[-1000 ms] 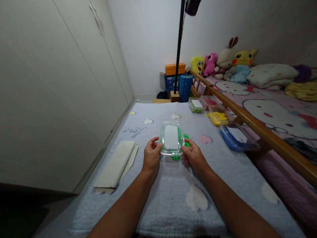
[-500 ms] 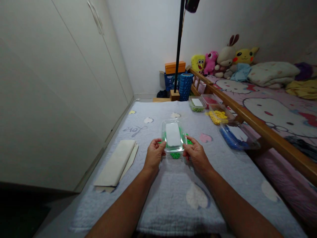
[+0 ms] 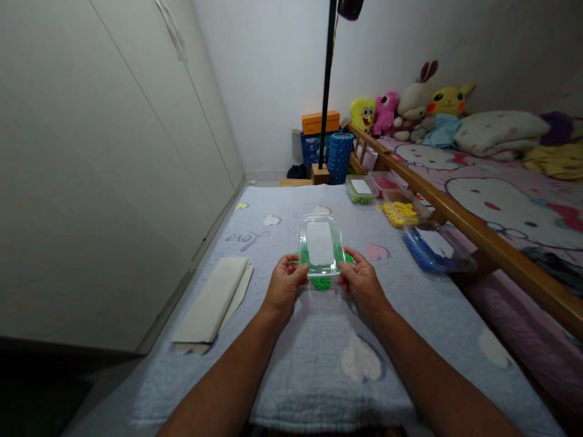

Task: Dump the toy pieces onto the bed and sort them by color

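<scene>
A clear plastic lid (image 3: 320,243) with a white label on it is held over green pieces (image 3: 321,284) in the middle of the table. The green shows through the lid and past its near and side edges. Whether the pieces lie in a box base under it I cannot tell. My left hand (image 3: 286,281) pinches the near left corner, thumb on top and fingers curled below. At the near right corner my right hand (image 3: 359,280) grips in the same way.
Clear boxes with blue (image 3: 430,249), yellow (image 3: 401,212), red (image 3: 385,181) and green pieces (image 3: 362,189) line the right side by the wooden bed rail (image 3: 423,185). Folded pale paper (image 3: 213,300) lies at left. A black pole (image 3: 325,91) stands beyond the cloth-covered table (image 3: 314,364).
The lid has tilted slightly and shifted a little under both hands, which keep their hold at its near corners. The whole view has moved slightly; other things stay put.
</scene>
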